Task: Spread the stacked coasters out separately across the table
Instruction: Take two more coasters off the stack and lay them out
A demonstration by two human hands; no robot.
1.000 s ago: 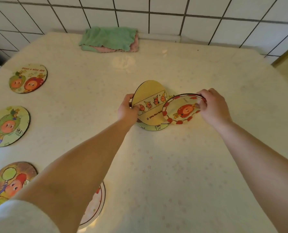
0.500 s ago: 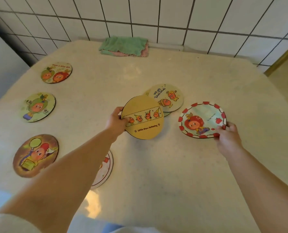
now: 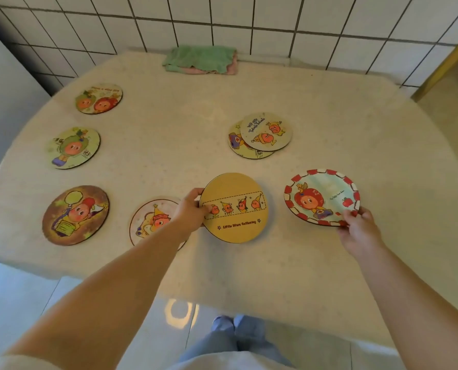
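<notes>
My left hand grips the left edge of a yellow coaster with a row of small figures, held low over the table's near middle. My right hand pinches the near edge of a red-bordered coaster to the right, tilted slightly up. Behind them, two coasters remain overlapped in a small stack. Four more coasters lie singly on the left: a green one, a pale green one, a brown one and a white one partly under my left arm.
A folded green and pink cloth lies at the table's far edge against the tiled wall. The cream table has a curved near edge, with floor and my legs below it.
Both hands have drawn their coasters away from the stack toward me, the yellow one to the near middle, the red-bordered one to the right. The view has pulled back.
</notes>
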